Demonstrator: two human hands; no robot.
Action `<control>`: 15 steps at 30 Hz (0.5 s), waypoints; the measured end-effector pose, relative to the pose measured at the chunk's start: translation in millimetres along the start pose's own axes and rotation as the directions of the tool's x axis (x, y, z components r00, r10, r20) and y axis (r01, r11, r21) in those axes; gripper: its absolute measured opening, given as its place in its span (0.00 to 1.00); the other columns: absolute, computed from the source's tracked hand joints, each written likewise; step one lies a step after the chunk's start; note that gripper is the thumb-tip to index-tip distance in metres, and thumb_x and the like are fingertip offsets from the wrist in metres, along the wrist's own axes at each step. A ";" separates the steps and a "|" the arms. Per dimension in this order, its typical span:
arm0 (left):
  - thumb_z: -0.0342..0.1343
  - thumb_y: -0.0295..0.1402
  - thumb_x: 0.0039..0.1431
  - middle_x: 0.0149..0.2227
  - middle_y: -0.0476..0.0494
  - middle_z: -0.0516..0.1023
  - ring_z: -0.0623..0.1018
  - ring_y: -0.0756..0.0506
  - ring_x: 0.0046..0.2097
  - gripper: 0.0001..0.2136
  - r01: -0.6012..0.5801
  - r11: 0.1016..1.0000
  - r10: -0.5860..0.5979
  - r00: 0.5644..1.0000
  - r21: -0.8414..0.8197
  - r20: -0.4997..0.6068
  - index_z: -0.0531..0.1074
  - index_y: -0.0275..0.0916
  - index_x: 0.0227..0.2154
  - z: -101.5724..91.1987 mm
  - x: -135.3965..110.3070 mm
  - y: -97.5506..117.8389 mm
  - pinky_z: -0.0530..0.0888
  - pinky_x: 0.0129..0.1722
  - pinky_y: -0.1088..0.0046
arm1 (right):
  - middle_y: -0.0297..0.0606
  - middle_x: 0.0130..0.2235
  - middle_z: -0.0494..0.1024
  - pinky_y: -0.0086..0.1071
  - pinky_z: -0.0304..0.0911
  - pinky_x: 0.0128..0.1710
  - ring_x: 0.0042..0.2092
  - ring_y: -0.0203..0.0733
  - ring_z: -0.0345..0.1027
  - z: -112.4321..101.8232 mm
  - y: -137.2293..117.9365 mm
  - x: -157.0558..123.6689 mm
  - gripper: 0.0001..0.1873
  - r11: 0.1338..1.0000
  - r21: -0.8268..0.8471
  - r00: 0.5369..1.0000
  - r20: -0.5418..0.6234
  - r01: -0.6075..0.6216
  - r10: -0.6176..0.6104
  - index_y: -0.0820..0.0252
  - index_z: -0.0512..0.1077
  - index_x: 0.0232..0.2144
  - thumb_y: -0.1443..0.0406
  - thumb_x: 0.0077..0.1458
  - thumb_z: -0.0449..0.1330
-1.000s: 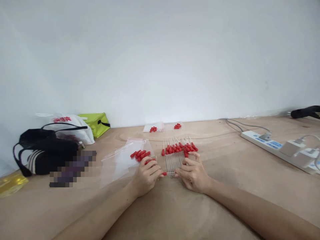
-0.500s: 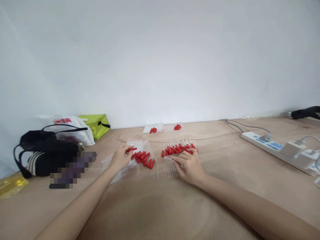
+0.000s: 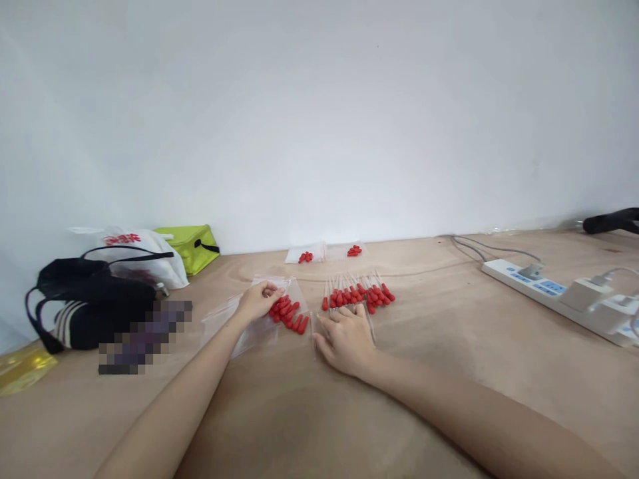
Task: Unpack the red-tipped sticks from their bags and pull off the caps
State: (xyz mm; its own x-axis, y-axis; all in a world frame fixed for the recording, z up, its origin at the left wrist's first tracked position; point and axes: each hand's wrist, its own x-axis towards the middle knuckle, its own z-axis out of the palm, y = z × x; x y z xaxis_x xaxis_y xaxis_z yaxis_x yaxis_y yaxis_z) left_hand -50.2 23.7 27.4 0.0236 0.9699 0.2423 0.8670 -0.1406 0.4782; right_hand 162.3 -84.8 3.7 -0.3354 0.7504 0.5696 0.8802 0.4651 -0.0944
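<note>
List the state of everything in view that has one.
left hand: fingertips on the loose red caps, grip unclear.
right hand: flat, open, on the capped tubes.
clear bag: lying flat under the caps.
back bags: hold a few red caps.
power strip: plugs inserted.

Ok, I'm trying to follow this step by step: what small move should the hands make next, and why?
Probably the left hand should pinch one loose red cap from the pile it touches and bring it to the right hand, which lies flat on bare tubes below the capped row.
</note>
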 end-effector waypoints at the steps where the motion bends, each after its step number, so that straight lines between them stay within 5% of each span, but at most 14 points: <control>1: 0.51 0.45 0.46 0.23 0.49 0.74 0.74 0.47 0.28 0.14 -0.001 1.000 0.001 1.000 0.006 -0.004 0.70 0.38 0.26 -0.5 -0.1 0.1 0.67 0.27 0.75 | 0.37 0.28 0.74 0.36 0.42 0.34 0.33 0.40 0.62 -1.8 -2.0 -0.6 0.13 1.000 0.020 1.000 0.009 -0.009 0.009 0.58 0.70 0.31 0.56 0.50 0.54; 8: 0.49 0.42 0.49 0.35 0.45 0.74 0.71 0.43 0.42 0.12 -0.076 0.994 0.081 0.994 0.080 -0.069 0.71 0.40 0.28 -2.5 -5.4 19.1 0.65 0.41 0.68 | 0.33 0.25 0.73 0.34 0.41 0.32 0.31 0.37 0.62 -5.3 7.4 -10.5 0.16 0.986 0.155 0.993 -0.084 -0.065 0.079 0.57 0.71 0.30 0.53 0.51 0.54; 15: 0.56 0.46 0.44 0.39 0.44 0.70 0.66 0.40 0.46 0.13 -0.413 0.883 0.408 0.910 0.221 0.069 0.72 0.41 0.21 21.2 -24.0 77.8 0.55 0.49 0.55 | 0.34 0.24 0.72 0.33 0.42 0.33 0.30 0.37 0.61 -19.4 62.9 -37.5 0.12 0.987 0.128 0.951 -0.280 -0.096 0.129 0.58 0.73 0.31 0.60 0.54 0.51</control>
State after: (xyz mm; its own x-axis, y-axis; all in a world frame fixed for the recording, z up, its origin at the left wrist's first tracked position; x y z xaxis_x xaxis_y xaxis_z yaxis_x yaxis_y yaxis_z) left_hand 27.2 -6.3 40.9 0.4099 0.8392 0.3573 0.8662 -0.4809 0.1358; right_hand 236.8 -92.8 -7.7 -0.1118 0.6420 0.7585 0.8578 0.4476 -0.2524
